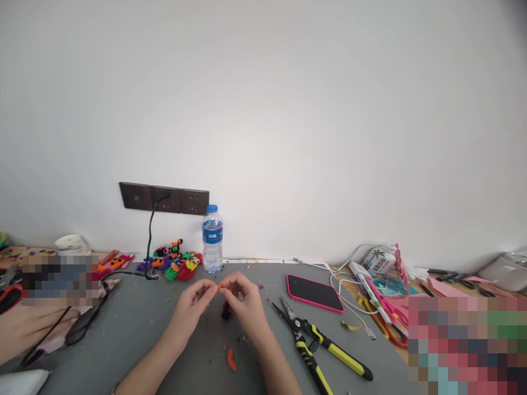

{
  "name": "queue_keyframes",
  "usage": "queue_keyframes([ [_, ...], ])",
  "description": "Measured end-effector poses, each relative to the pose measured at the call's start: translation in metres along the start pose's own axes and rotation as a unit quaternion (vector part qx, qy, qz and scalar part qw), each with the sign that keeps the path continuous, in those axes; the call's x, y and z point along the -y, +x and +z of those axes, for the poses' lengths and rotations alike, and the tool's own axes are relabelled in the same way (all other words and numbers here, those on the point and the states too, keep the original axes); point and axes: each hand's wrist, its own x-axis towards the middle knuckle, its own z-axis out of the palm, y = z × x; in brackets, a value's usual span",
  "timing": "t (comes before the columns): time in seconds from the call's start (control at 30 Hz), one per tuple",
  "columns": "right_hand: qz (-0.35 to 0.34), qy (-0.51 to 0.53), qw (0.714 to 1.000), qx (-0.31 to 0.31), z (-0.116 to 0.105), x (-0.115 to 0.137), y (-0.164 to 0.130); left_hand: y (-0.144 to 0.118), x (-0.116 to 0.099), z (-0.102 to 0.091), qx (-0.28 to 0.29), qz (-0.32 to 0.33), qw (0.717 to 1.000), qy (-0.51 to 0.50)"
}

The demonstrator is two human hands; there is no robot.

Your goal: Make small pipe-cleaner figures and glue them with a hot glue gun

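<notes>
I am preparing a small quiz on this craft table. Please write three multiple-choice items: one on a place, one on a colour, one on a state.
1. Where does the water bottle stand?
A. below the wall sockets
B. on the phone
C. beside the pliers

2. What colour is the phone case's edge?
A. green
B. pink
C. white

3. What do both hands hold?
A. nothing
B. the pliers
C. a small orange piece

Key: 1 A, it stands by the wall under them. 2 B, a pink rim shows. 3 C, the left hand and right hand pinch it together.
</notes>
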Motion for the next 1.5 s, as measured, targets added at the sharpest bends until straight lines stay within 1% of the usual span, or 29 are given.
queue_keyframes([
  [0.07,-0.007,-0.005,1.000,-0.012,0.001,-0.002,0.000,-0.001,-0.001,0.002,-0.003,-0.017,1.000,-0.025],
  [0.13,-0.016,-0.009,1.000,-0.019,0.001,-0.002,0.001,-0.001,-0.003,0.003,-0.002,-0.018,0.999,-0.030],
  [0.33,-0.043,-0.032,0.998,-0.014,-0.001,-0.002,0.002,-0.002,-0.003,0.001,-0.005,0.020,0.999,0.025],
  [0.5,-0.063,-0.042,0.997,-0.004,-0.002,-0.004,0.002,-0.001,0.001,0.001,-0.004,0.034,0.999,0.031],
  [0.6,-0.059,-0.034,0.998,-0.001,-0.003,-0.004,0.003,-0.001,0.001,0.001,-0.005,0.046,0.998,0.033],
  [0.83,-0.029,-0.006,1.000,0.008,-0.004,0.000,0.002,0.002,0.006,-0.002,0.007,0.101,0.994,0.046],
  [0.97,-0.036,-0.006,0.999,0.011,-0.005,0.000,0.003,0.003,0.010,-0.004,0.002,0.127,0.990,0.061],
  [1.1,-0.060,-0.010,0.998,0.005,-0.003,-0.002,0.003,0.001,0.010,-0.004,-0.006,0.120,0.991,0.054],
  [1.27,-0.083,-0.037,0.996,-0.011,-0.001,-0.002,0.000,-0.001,0.005,-0.001,-0.009,0.082,0.996,0.028],
  [1.4,-0.101,-0.043,0.994,0.005,-0.003,0.000,0.001,-0.001,0.000,0.001,-0.005,0.074,0.997,0.024],
  [1.5,-0.096,-0.037,0.995,0.007,-0.004,0.001,0.002,-0.001,0.000,0.001,-0.001,0.079,0.997,0.023],
])
